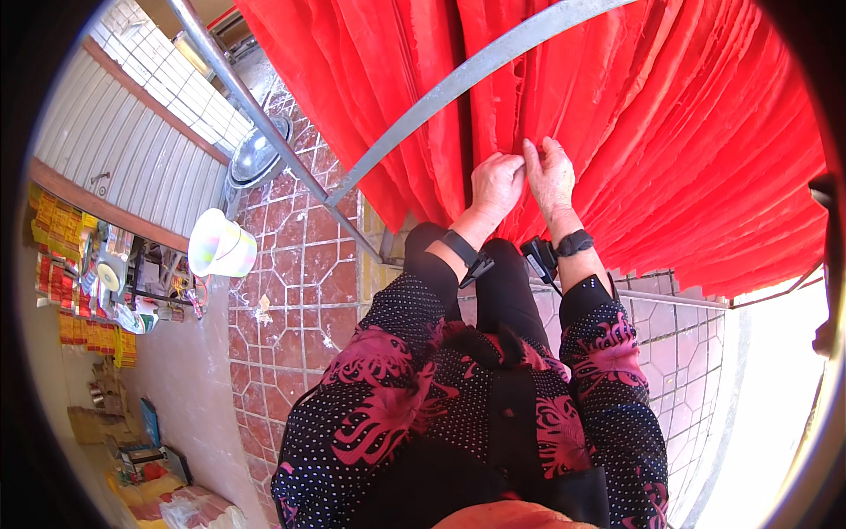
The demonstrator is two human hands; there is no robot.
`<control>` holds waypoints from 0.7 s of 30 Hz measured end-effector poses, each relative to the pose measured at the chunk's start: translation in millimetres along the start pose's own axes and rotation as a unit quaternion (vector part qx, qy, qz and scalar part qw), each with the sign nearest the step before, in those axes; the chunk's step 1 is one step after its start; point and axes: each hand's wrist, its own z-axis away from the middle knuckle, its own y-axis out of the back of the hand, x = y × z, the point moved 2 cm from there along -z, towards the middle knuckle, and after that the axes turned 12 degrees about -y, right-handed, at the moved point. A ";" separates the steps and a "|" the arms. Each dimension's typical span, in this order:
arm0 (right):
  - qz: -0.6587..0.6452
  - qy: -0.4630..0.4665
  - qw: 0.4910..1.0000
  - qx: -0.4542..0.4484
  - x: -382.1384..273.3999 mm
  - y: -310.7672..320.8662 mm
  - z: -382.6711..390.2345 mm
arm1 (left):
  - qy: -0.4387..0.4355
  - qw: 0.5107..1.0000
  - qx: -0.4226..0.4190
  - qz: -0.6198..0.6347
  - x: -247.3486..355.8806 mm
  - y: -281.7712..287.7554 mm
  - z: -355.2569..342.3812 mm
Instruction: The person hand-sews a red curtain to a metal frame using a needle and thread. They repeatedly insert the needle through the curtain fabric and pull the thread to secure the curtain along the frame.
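Pinching bright-red pleated cloth [634, 167] at upper centre: left hand [498, 183] and right hand [551, 176]. Uneven pulling could tear it.

The sheets [608, 115] are bright red, the shirt [476, 406] black with white dots and pink motifs.

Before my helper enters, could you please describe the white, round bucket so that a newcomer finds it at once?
From the large red pleated sheeting, go left across the reddish tiled floor. At its left edge is the white, round bucket with faint pastel colours; its pale walls set it apart from the shiny grey round basin higher up.
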 end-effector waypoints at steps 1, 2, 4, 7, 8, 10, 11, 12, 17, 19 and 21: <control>-0.007 0.003 1.000 -0.007 0.5 1.9 -1.4 | -0.012 1.000 -0.007 -0.009 3.5 -0.1 -2.6; -0.006 -0.011 1.000 -0.018 3.0 4.4 -2.3 | 0.003 1.000 0.025 0.019 4.3 1.8 -4.6; -0.014 -0.018 1.000 -0.013 8.6 9.4 -2.3 | 0.033 0.993 0.088 0.074 3.2 6.0 -7.4; -0.031 -0.051 0.998 -0.004 19.7 15.6 -3.5 | 0.100 0.984 0.145 0.033 -8.6 18.7 -11.0; -0.037 -0.046 0.998 -0.001 22.5 17.1 -4.5 | 0.126 0.983 0.133 -0.006 -12.2 22.3 -11.6; -0.055 -0.028 0.998 0.009 25.8 15.6 -5.2 | 0.126 0.979 0.153 -0.045 -17.9 25.0 -16.3; -0.065 -0.025 0.997 0.012 27.5 14.3 -5.1 | 0.120 0.976 0.166 -0.071 -20.3 25.2 -17.6; -0.073 -0.014 0.997 0.010 28.5 12.6 -5.3 | 0.135 0.973 0.168 -0.083 -24.9 25.0 -18.6; -0.089 -0.012 0.996 0.006 40.3 10.2 -8.3 | 0.286 0.951 0.113 -0.031 -65.3 20.4 -12.3; -0.087 -0.004 0.996 0.009 46.7 11.1 -10.6 | 0.302 0.945 0.124 -0.031 -75.5 23.9 -2.6; -0.093 0.004 0.996 0.009 51.6 10.5 -14.0 | 0.323 0.928 0.183 0.021 -76.8 26.3 2.6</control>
